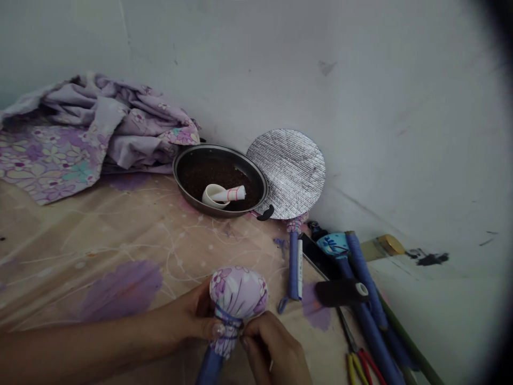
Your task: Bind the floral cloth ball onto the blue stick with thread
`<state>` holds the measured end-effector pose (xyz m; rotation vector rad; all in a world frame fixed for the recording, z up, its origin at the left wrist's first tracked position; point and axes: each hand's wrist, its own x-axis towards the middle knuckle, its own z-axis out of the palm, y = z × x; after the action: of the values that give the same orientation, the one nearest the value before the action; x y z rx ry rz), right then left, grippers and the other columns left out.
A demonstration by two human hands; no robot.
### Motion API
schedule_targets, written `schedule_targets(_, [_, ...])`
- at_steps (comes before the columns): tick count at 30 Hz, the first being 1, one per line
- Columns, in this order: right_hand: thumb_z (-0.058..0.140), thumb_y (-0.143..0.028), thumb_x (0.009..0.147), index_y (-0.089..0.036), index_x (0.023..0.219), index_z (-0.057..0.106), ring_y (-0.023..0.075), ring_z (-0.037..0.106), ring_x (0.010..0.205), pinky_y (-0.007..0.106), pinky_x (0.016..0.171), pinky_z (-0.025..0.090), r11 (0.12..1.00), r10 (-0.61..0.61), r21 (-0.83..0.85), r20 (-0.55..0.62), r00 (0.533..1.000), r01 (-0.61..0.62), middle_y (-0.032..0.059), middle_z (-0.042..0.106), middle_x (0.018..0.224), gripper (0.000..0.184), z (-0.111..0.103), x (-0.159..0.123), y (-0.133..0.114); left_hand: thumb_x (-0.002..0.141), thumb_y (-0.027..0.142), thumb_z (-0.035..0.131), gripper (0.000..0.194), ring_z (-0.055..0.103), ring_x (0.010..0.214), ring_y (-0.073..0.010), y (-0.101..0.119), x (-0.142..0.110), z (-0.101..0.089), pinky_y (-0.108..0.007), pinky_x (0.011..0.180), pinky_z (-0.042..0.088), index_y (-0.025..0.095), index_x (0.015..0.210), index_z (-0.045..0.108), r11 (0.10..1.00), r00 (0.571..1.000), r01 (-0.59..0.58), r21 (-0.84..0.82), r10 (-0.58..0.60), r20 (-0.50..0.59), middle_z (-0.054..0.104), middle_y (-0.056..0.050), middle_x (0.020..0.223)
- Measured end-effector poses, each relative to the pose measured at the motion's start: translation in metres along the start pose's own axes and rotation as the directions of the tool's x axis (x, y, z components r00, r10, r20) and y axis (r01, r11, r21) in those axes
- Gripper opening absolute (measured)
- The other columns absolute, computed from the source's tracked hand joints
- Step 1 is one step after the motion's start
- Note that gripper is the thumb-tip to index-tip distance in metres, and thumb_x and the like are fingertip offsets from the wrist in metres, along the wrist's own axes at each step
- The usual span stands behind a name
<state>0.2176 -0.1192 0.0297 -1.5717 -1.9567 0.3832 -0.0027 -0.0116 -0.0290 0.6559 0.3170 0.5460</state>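
Note:
A round cloth bundle [237, 294] in lilac floral fabric sits on the end of a blue rod [210, 366], its neck wound with blue cord [229, 323]. My left hand [192, 315] grips the bundle from the left, fingers against its neck. My right hand [272, 350] pinches the cord at the neck from below right. The fingers partly hide the cord's winding, and the rod's lower end runs out of the frame.
A dark pan [218, 179] of brown granules holds a white cup [214, 195] and paper roll. Beyond lie a round foil mat [286, 174] and floral cloth [80, 144]. Blue rods [371, 326], a dark roller [340, 292] and red-yellow-handled scissors [358, 369] lie right, against a white wall [360, 107].

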Motion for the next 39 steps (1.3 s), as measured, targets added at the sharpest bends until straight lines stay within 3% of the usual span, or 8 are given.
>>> schedule_targets(4, [0.059,-0.001,0.105,-0.027,0.1,0.073,0.0169,0.084,0.072,0.018,0.073,0.063,0.998,-0.037,-0.06,-0.013,0.999,0.036,-0.0001,0.083,0.089,0.03,-0.002,0.002,-0.002,0.078,0.055,0.119,0.09,0.077,0.145,-0.0323,0.0,0.0,0.001,-0.037,0.119,0.059,0.033,0.156,0.081,1.0,0.999,0.005,0.025,-0.006,0.032,0.09,-0.003,0.145])
schedule_targets(11, [0.046,-0.027,0.133,-0.028,0.093,0.072,0.0185,0.083,0.063,0.023,0.063,0.06,0.961,-0.103,-0.266,-0.098,0.99,0.073,0.0007,0.08,0.082,0.048,0.015,0.001,-0.001,0.08,0.059,0.117,0.096,0.074,0.153,-0.04,0.001,0.0,0.002,-0.051,0.132,0.053,0.03,0.162,0.075,0.999,0.999,-0.013,0.047,0.011,0.035,0.087,-0.008,0.152])
schedule_targets(17, [0.043,-0.031,0.136,-0.028,0.092,0.073,0.0177,0.084,0.065,0.022,0.063,0.061,0.975,-0.076,-0.216,-0.09,0.993,0.055,-0.0002,0.079,0.082,0.053,0.012,0.004,-0.002,0.084,0.058,0.115,0.096,0.074,0.153,-0.0376,-0.004,0.0,0.0,-0.046,0.127,0.054,0.029,0.164,0.072,0.996,0.997,-0.073,0.06,0.071,0.044,0.085,-0.008,0.154])
schedule_targets(20, [0.05,-0.035,0.135,-0.028,0.097,0.077,0.0181,0.083,0.068,0.022,0.067,0.064,0.986,-0.083,-0.157,-0.12,0.989,0.064,0.0007,0.08,0.085,0.047,0.003,0.005,-0.007,0.088,0.051,0.114,0.085,0.076,0.15,-0.0342,-0.005,0.002,0.001,-0.042,0.124,0.054,0.028,0.16,0.075,0.993,0.992,-0.108,0.038,0.105,0.076,0.087,-0.006,0.15])
schedule_targets(24, [0.058,-0.019,0.127,-0.028,0.105,0.078,0.0185,0.083,0.076,0.022,0.075,0.067,0.993,-0.103,-0.086,-0.209,0.972,0.087,0.0023,0.08,0.091,0.031,0.003,0.009,-0.02,0.088,0.044,0.115,0.078,0.081,0.144,-0.0305,-0.007,0.005,-0.001,-0.035,0.12,0.056,0.032,0.156,0.078,0.992,0.984,-0.13,0.005,0.128,0.121,0.089,-0.002,0.146])
schedule_targets(29, [0.056,-0.01,0.122,-0.028,0.103,0.073,0.0207,0.085,0.072,0.03,0.07,0.065,0.942,-0.199,-0.317,-0.271,0.942,0.108,0.001,0.081,0.088,0.03,0.018,0.019,-0.035,0.085,0.045,0.116,0.088,0.077,0.154,-0.0363,-0.015,0.007,-0.009,-0.04,0.126,0.057,0.032,0.161,0.075,0.987,0.981,-0.162,0.004,0.161,0.105,0.087,-0.004,0.154])
schedule_targets(34, [0.049,-0.009,0.126,-0.029,0.095,0.065,0.0213,0.082,0.066,0.034,0.061,0.057,0.853,-0.257,-0.515,-0.27,0.928,0.087,0.001,0.076,0.08,0.04,0.023,0.023,-0.043,0.088,0.043,0.115,0.099,0.079,0.153,-0.0389,-0.024,0.004,-0.017,-0.048,0.127,0.06,0.035,0.173,0.065,0.981,0.98,-0.187,0.045,0.184,0.07,0.083,-0.009,0.162])
schedule_targets(39, [0.03,-0.014,0.134,-0.029,0.086,0.066,0.0204,0.074,0.058,0.035,0.058,0.053,0.774,-0.352,-0.617,-0.229,0.907,0.144,0.0008,0.072,0.07,0.062,0.022,0.034,-0.044,0.091,0.042,0.113,0.101,0.08,0.152,-0.0371,-0.032,0.004,-0.025,-0.053,0.133,0.057,0.039,0.176,0.058,0.977,0.976,-0.207,0.049,0.203,0.077,0.081,-0.01,0.165])
